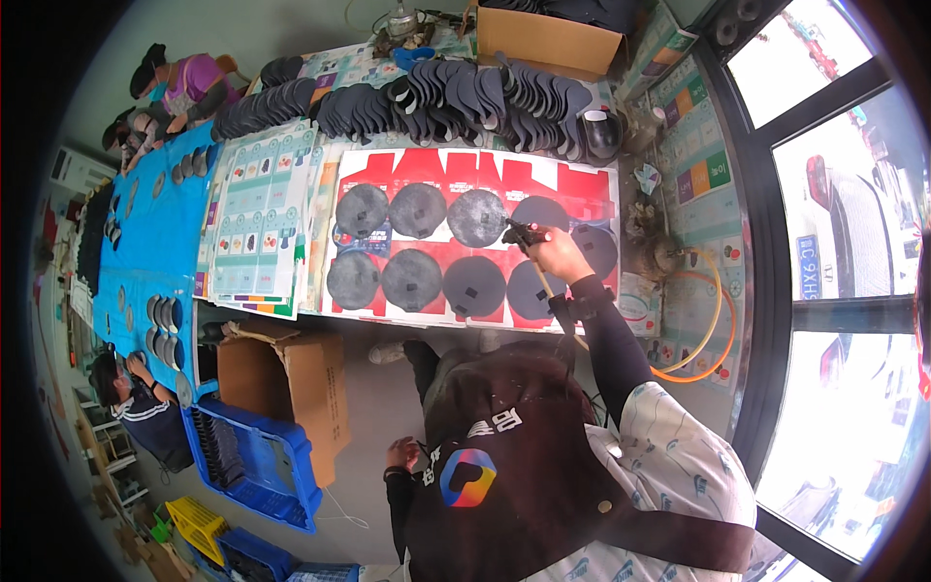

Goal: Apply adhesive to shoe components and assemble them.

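Observation:
In my right hand (561,254) is a black spray gun (525,234) with a thin pale hose, its nozzle over the upper row of discs. Beneath it lies a round grey disc (476,218), speckled whitish. Darker discs (473,287) and paler ones (410,280) form two rows on a red and white printed sheet (436,165). Several show a small dark square near the middle. My left hand (402,453) hangs low beside my dark apron (504,436), its fingers curled; whether anything is in them is hidden.
Stacked dark curved pieces (446,92) line the table's back, before a cardboard box (548,44). Printed sheets (257,209) lie left. Coiled hoses (713,335) hang right. A brown carton (315,398) and blue crate (262,456) stand left. Other people work at a blue table (155,233).

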A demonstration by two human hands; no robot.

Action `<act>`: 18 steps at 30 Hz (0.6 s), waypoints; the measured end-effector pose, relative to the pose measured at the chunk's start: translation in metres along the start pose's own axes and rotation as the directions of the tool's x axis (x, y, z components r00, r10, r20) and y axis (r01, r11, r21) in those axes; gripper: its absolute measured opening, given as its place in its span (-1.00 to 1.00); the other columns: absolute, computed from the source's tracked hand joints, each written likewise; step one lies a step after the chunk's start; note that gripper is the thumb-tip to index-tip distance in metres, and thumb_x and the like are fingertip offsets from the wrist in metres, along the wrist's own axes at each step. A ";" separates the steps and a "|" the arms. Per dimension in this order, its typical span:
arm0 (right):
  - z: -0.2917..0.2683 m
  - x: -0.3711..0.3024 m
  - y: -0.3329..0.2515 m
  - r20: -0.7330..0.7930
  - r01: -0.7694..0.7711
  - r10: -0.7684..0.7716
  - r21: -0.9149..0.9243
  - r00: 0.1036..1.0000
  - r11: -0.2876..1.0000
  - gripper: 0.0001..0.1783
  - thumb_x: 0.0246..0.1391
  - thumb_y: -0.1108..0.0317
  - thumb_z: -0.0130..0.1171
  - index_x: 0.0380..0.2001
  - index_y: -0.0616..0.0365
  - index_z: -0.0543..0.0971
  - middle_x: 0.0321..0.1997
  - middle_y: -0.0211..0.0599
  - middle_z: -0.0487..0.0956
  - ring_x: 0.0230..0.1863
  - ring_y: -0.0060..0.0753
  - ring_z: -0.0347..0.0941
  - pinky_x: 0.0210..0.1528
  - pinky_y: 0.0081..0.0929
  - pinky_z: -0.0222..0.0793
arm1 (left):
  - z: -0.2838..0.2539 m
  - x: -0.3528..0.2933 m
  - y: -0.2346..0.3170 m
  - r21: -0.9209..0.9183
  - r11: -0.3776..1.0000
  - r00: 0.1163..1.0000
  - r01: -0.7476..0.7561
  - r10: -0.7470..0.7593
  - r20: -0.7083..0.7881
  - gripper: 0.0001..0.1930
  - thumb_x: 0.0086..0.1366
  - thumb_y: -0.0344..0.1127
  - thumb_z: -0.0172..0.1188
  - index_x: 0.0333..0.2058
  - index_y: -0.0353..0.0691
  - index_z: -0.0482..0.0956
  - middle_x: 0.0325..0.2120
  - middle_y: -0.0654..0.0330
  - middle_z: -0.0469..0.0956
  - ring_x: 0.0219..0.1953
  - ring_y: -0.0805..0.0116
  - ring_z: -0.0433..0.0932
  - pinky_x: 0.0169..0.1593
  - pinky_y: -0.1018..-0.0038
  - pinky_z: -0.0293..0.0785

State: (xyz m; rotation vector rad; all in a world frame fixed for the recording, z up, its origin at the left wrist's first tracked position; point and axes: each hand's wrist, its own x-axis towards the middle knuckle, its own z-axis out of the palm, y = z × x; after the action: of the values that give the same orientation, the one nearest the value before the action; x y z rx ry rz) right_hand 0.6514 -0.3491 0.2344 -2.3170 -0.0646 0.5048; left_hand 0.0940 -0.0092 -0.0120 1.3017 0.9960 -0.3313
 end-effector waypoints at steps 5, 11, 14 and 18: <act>-0.002 -0.010 0.001 0.113 -0.025 0.011 0.130 0.994 0.991 -0.70 0.06 0.33 0.12 -0.16 0.18 0.66 -0.47 -0.02 0.64 -0.43 -0.06 0.65 -0.29 -0.18 0.53 | -0.005 -0.005 -0.005 0.336 0.908 0.967 -0.252 0.219 0.133 -0.72 0.35 -0.35 0.03 -0.03 -0.26 0.59 -0.42 0.13 0.64 -0.50 0.39 0.51 -0.48 0.48 0.47; 0.004 -0.044 0.015 0.138 -0.034 -0.003 0.269 0.990 0.963 -0.51 -0.16 0.42 0.26 -0.05 0.27 0.64 -0.50 -0.08 0.61 -0.40 -0.30 0.61 -0.22 -0.36 0.50 | -0.034 -0.013 -0.015 0.074 0.997 0.997 -0.038 0.033 0.069 -0.73 0.35 -0.37 0.04 -0.05 -0.31 0.58 -0.46 0.11 0.60 -0.51 0.37 0.51 -0.47 0.49 0.48; 0.026 -0.060 0.013 0.324 -0.101 0.023 0.227 0.946 0.968 -0.61 -0.07 0.38 0.21 -0.11 0.27 0.65 -0.40 -0.05 0.64 -0.32 -0.17 0.61 -0.14 -0.29 0.49 | -0.055 -0.016 -0.008 0.170 0.983 0.993 -0.069 0.053 0.101 -0.74 0.34 -0.39 0.05 -0.07 -0.35 0.57 -0.47 0.10 0.59 -0.51 0.35 0.52 -0.47 0.48 0.49; 0.059 -0.071 -0.003 -0.023 -0.018 0.019 0.047 1.000 0.999 -0.56 0.02 0.28 0.20 -0.03 0.25 0.63 -0.17 0.15 0.65 -0.06 0.17 0.58 0.00 -0.13 0.48 | -0.090 -0.004 0.010 0.238 0.964 0.984 -0.119 0.083 0.158 -0.75 0.33 -0.41 0.07 -0.08 -0.39 0.56 -0.49 0.08 0.57 -0.51 0.33 0.53 -0.46 0.47 0.50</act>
State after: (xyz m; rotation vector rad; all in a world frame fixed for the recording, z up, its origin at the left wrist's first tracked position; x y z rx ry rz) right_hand 0.5645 -0.3216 0.2227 -2.2787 -0.0201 0.4836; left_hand 0.0608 0.0734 0.0028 1.5246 0.7778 -0.4774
